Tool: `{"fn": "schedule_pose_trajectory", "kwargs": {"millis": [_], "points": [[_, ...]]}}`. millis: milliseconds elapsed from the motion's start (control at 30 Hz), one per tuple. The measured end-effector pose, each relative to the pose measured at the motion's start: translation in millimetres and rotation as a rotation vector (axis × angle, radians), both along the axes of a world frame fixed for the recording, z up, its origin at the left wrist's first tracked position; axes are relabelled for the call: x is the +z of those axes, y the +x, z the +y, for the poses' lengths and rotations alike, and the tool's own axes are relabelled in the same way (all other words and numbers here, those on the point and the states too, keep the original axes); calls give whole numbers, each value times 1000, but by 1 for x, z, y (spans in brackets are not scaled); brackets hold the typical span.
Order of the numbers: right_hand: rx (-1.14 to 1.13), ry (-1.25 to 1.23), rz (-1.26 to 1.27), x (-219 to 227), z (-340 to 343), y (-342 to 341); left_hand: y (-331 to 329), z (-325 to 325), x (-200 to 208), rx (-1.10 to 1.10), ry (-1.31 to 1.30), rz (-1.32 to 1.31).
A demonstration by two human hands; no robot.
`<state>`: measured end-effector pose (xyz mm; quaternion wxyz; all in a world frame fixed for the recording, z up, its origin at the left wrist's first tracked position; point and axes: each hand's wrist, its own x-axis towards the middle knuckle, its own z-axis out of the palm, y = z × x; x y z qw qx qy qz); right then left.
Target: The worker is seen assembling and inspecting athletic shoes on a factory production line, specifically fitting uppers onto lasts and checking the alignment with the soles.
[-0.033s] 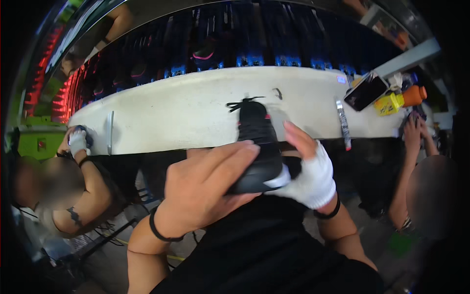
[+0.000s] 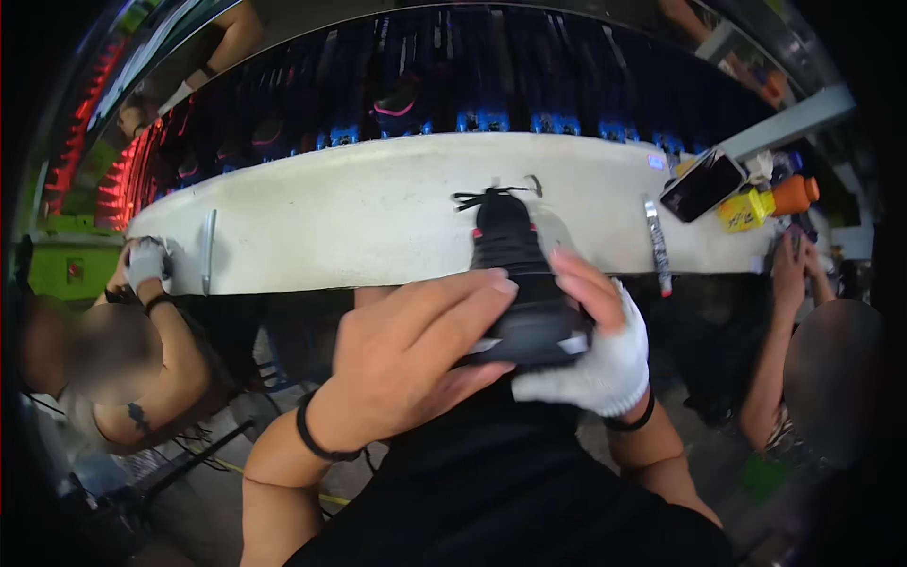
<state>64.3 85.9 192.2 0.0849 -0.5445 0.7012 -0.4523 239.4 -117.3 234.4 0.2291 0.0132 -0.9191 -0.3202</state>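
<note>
A black shoe (image 2: pixel 515 250) with black laces and small pink-red accents is held at the table's near edge, its toe toward me. My left hand (image 2: pixel 420 354), bare with a dark band at the wrist, grips the toe end from the left, fingers across the top. On the opposite side, my right hand (image 2: pixel 600 340), in a white glove that leaves fingertips bare, closes around the toe's right side. Pale patches show on the toe, which is slightly blurred. The sole is hidden beneath.
A white worktable (image 2: pixel 331 227) spans ahead, with a dark conveyor (image 2: pixel 406 76) carrying shoes behind it. On the table lie a silver bar (image 2: pixel 208 250), a marker (image 2: pixel 658 246), a phone (image 2: pixel 702 185) and a yellow bottle (image 2: pixel 746 210). Co-workers sit at both sides.
The shoe has shifted a little to the right and turned slightly, showing pale patches on both sides of its toe. Both hands moved with it; my right fingers now lie against its side.
</note>
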Motion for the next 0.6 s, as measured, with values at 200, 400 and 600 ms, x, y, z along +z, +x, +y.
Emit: {"fn": "schedule_pose_trajectory", "kwargs": {"millis": [200, 400, 600], "points": [[-29, -234, 117, 12, 6, -20, -34, 41, -85, 97, 62, 449], [-76, -203, 67, 17, 6, -16, -30, 53, -101, 154, 152, 489], [-21, -206, 110, 16, 2, -20, -28, 39, -101, 67, 295, 439]]}}
